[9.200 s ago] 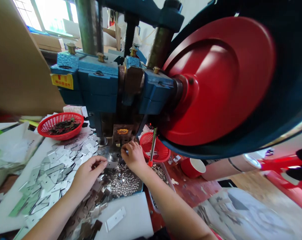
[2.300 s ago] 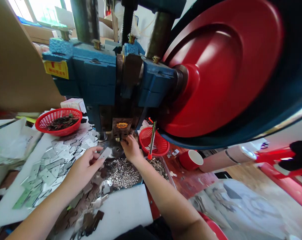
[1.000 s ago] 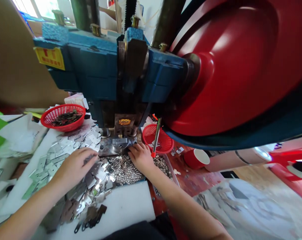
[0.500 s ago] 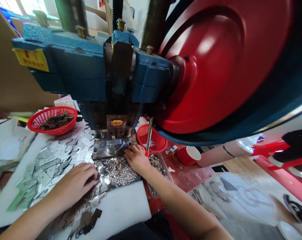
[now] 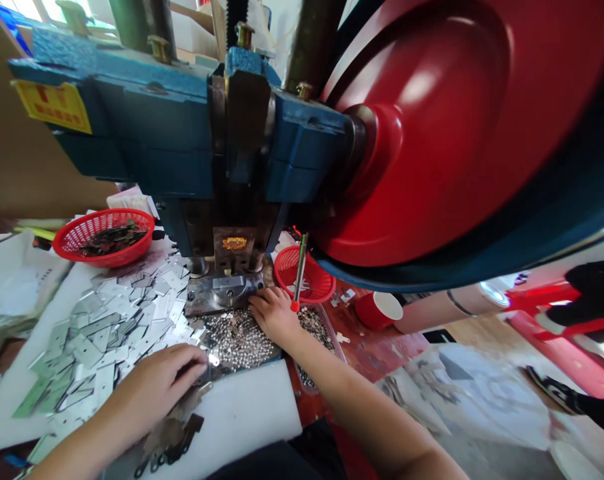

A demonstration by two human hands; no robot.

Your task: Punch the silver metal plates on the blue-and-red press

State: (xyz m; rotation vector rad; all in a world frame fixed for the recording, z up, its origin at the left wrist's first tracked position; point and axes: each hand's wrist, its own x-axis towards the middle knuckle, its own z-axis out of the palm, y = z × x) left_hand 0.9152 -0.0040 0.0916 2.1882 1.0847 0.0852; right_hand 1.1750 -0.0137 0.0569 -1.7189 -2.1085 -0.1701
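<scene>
The right hand (image 5: 276, 316), fingers loosely bent, is at the right front corner of the die block (image 5: 198, 299); grip cannot be determined. A rectangular metal piece (image 5: 229, 283) lies atop the block, left of those fingertips. The left hand (image 5: 167, 375) is half curled beside small metal tabs (image 5: 213, 359), left of the shiny small parts (image 5: 239, 340); its palm is hidden, hold undeterminable. The red flywheel (image 5: 442, 133) is cut off above.
</scene>
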